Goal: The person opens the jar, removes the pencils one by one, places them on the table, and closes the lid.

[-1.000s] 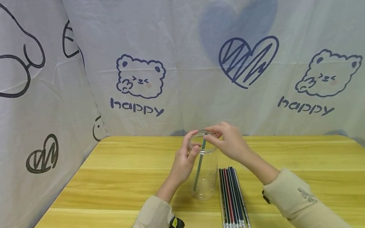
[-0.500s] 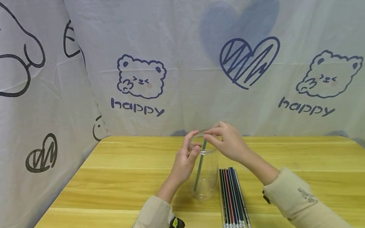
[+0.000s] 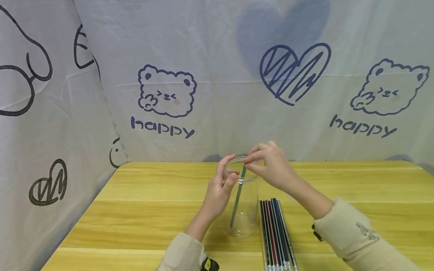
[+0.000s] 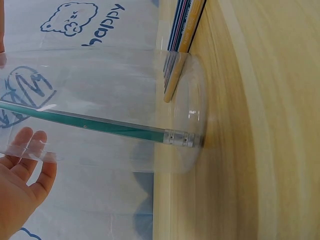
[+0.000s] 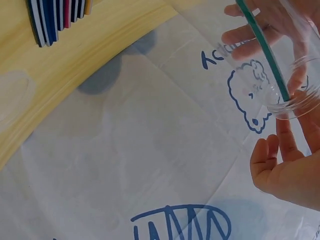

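Observation:
A tall clear plastic jar stands on the table with one green pencil leaning inside it. The pencil's metal-banded eraser end is down at the jar's bottom; its upper end reaches the rim. My left hand holds the jar just below the rim, fingers and thumb around its side. At the rim's right side, my right hand pinches the upper end of the pencil between thumb and forefinger. Those fingertips hide the very tip. Its other fingers are bent and free.
Several pencils, dark, red and grey, lie side by side right of the jar, eraser ends toward me. The wood-grain table meets a white printed curtain behind and another at the left. A black wrist device hangs at my left cuff.
Both hands stay at the jar's rim. My right hand's fingers have shifted very slightly and rise a little from the rim; the jar and loose pencils stay in place.

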`<state>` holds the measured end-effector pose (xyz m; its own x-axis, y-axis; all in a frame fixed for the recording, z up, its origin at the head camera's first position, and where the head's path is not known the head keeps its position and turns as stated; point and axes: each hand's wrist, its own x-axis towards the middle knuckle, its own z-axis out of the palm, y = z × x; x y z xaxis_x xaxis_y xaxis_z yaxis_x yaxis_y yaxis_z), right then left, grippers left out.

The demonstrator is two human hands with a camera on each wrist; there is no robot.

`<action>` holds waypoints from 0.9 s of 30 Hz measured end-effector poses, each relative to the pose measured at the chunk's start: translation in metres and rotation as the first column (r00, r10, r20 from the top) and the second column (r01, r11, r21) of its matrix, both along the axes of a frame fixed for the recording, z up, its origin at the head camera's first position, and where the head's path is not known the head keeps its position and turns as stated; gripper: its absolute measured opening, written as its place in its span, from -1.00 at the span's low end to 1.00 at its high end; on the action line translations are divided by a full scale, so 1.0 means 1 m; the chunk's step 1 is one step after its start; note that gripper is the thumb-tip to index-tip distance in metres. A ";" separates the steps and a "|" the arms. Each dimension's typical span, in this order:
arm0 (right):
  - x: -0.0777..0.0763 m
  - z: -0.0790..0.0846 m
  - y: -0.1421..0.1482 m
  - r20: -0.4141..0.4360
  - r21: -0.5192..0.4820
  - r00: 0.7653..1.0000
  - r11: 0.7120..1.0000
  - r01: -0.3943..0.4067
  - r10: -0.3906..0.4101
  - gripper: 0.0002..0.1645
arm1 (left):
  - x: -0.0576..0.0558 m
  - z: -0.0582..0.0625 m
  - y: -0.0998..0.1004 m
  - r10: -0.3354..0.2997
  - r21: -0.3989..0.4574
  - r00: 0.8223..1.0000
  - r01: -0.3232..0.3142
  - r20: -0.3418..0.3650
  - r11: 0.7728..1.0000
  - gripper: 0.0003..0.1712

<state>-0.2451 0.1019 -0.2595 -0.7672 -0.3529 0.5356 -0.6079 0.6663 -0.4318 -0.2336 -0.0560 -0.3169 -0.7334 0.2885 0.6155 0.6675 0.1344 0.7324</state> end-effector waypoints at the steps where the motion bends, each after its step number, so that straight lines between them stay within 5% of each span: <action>1: 0.000 0.001 0.000 -0.004 0.006 1.000 1.000 0.000 0.000 -0.88 | 0.000 0.000 0.000 0.000 0.000 1.000 0.000 0.001 1.000 -0.10; 12: 0.002 0.006 -0.001 0.107 -0.014 0.994 1.000 -0.005 0.006 -0.88 | 0.000 0.000 0.000 -0.003 0.000 1.000 0.003 0.003 1.000 -0.11; 27: 0.000 0.000 -0.001 0.015 -0.071 1.000 0.997 -0.012 0.013 -0.93 | -0.002 0.000 0.001 -0.001 0.008 1.000 0.001 -0.016 1.000 -0.05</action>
